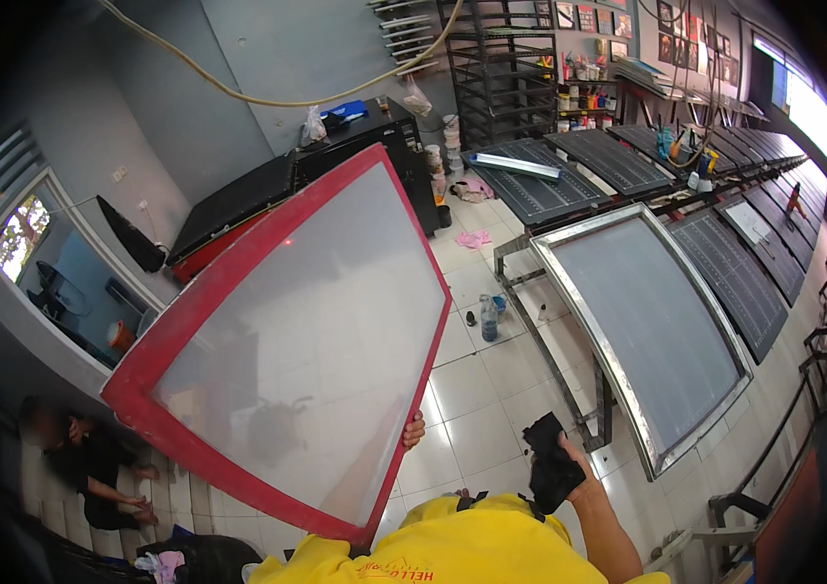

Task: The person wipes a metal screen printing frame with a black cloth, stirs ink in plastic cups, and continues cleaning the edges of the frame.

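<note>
Fingers: left hand point(414, 429) grips red screen frame point(289, 343) edge | right hand point(569, 462) clutches black cloth point(550, 465)

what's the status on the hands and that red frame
Left hand grips the red screen frame by its right edge, held up tilted. Right hand clutches a black rag. Metal-framed screen alongside, apart.
</note>
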### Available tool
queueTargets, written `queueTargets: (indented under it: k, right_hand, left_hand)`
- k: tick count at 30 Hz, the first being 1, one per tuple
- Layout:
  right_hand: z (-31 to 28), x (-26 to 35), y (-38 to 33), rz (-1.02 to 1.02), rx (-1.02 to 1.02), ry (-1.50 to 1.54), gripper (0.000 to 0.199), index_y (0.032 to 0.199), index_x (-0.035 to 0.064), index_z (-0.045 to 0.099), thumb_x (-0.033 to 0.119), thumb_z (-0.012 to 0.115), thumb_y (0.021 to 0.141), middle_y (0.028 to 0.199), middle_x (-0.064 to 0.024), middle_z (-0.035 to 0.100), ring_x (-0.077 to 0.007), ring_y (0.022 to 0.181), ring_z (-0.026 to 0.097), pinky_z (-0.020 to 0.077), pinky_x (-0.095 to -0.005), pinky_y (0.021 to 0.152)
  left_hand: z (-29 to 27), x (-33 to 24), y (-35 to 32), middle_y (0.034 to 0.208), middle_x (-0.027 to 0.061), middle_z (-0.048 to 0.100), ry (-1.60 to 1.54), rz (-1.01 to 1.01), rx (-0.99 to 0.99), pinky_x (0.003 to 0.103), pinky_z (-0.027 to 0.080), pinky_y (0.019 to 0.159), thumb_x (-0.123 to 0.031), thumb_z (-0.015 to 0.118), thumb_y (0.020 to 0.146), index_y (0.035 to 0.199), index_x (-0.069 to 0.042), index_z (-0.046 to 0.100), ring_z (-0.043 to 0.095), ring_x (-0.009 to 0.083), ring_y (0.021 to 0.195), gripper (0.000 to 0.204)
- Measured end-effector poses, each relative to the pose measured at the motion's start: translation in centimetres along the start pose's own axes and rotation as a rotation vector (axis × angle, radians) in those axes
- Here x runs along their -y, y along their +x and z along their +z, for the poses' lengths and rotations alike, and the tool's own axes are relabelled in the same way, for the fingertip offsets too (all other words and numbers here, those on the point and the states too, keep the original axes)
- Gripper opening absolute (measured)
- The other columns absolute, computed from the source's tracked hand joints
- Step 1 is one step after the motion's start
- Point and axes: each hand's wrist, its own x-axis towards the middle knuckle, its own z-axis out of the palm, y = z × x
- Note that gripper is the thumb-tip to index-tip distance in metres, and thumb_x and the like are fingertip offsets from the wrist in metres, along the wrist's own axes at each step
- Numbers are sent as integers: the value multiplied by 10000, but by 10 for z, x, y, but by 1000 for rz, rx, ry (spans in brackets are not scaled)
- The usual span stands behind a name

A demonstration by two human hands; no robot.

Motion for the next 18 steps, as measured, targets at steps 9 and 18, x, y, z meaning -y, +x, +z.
queueTargets:
  k: [9,18]
  right_hand:
    - [10,25,21,-212,-41,-64,332,1046,16,561,322,592,923,801,-114,622,-220,639,626,539,-319,561]
    - [-18,11,29,-287,-165,-219,223,1072,-15,554,129,556,902,817,-112,626,-205,635,625,538,-296,554]
  left_hand:
    - [-12,15,-18,841,101,516,-68,-42,14,351,481,670,-543,352,975,1138,30,484,542,244,732,610]
    - [-7,34,-8,871,112,505,-152,-100,71,362,485,707,-548,349,975,1182,35,447,535,252,783,627]
